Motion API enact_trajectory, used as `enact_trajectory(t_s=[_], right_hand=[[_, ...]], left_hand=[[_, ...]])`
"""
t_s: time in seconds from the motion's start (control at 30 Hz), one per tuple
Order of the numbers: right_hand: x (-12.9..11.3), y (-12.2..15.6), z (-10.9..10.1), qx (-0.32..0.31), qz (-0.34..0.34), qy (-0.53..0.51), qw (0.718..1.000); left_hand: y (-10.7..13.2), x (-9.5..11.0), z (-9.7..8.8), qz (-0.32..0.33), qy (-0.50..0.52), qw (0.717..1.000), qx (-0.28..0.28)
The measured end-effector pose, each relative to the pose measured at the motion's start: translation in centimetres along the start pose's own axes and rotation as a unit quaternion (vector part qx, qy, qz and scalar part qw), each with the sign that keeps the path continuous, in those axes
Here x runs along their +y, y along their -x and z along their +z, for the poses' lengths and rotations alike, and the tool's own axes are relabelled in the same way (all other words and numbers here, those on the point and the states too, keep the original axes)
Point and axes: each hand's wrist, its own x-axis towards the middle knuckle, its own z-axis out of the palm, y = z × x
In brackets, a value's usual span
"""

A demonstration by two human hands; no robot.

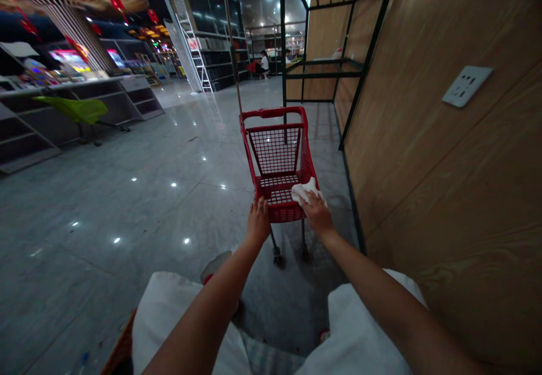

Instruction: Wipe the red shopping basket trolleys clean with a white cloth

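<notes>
Wood-panelled wall, right side, cut off by the frame edge. Red cart, centre, its grid floor visible, near rim partly covered. Green cart, left, contents hard to make out. Left hand on the near-left corner, fingers slightly bent (thumb hidden, can't tell grip). Right hand, fingers part-spread over white cloth at the near-right rim, closure unclear.

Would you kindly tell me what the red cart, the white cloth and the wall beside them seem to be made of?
Red cart: probably moulded plastic with a slight sheen, judging by its lattice and rounded rim.
White cloth: soft, matte fabric, perhaps thick paper; it crumples under the right hand.
Wall: wood or wood-look laminate, showing grain lines.
</notes>
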Motion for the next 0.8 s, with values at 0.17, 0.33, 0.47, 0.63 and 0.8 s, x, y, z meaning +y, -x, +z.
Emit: enact_trajectory(t_s=[0.17,0.33,0.47,0.63,0.8], right_hand=[[-5.6,-0.9,1.4,-0.012,-0.069,-0.037,0.997],[-6.2,-1.4,1.4,0.011,-0.117,-0.021,0.993],[-2.1,-0.6,0.4,0.045,-0.089,-0.008,0.995],[1.8,0.8,0.1,0.075,-0.022,-0.011,0.997],[-2.1,0.7,2.3,0.082,-0.02,-0.035,0.996]], left_hand=[[0.2,0.7,-0.4,-0.007,-0.016,1.0,-0.012],[0.4,-0.6,-1.9,0.007,-0.066,0.996,-0.054],[0.6,-1.4,-1.8,0.015,-0.082,0.995,-0.046],[0.6,-0.4,0.0,0.006,-0.045,0.999,0.004],[0.5,1.1,1.1,0.001,-0.019,1.0,0.019]])
